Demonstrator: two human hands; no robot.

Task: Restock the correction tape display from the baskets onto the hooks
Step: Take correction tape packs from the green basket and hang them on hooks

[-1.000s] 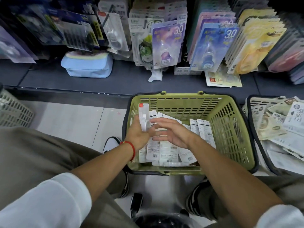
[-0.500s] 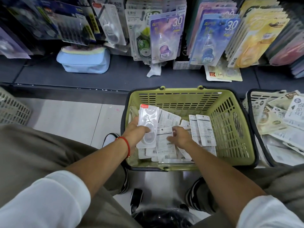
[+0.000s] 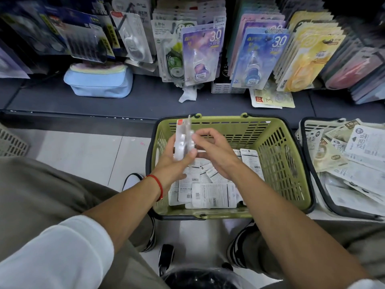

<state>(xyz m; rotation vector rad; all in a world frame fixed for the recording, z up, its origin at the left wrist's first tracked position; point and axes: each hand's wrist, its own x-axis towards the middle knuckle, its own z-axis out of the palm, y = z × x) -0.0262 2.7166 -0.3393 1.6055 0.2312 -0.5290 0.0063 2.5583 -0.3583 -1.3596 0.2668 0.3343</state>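
Observation:
A green basket [image 3: 279, 155] on the floor holds several white correction tape packs [image 3: 210, 195], lying face down. My left hand [image 3: 177, 161] grips a small stack of clear blister packs [image 3: 183, 140] with a red top corner, held upright over the basket's left side. My right hand [image 3: 212, 147] is at the stack's right edge, its fingers curled and its fingertips on the packs. Above the shelf, hooks carry hanging correction tape packs: purple [image 3: 201, 55], blue [image 3: 258, 59] and yellow [image 3: 306, 59].
A second basket [image 3: 308, 155] at the right is full of pale packs. A light blue pouch [image 3: 98, 82] lies on the dark shelf. Part of a pale crate [image 3: 10, 142] shows at the left edge. My knees and shoes frame the green basket.
My right hand has come up out of the basket to the stack. My left hand has raised the packs and turned them edge-on.

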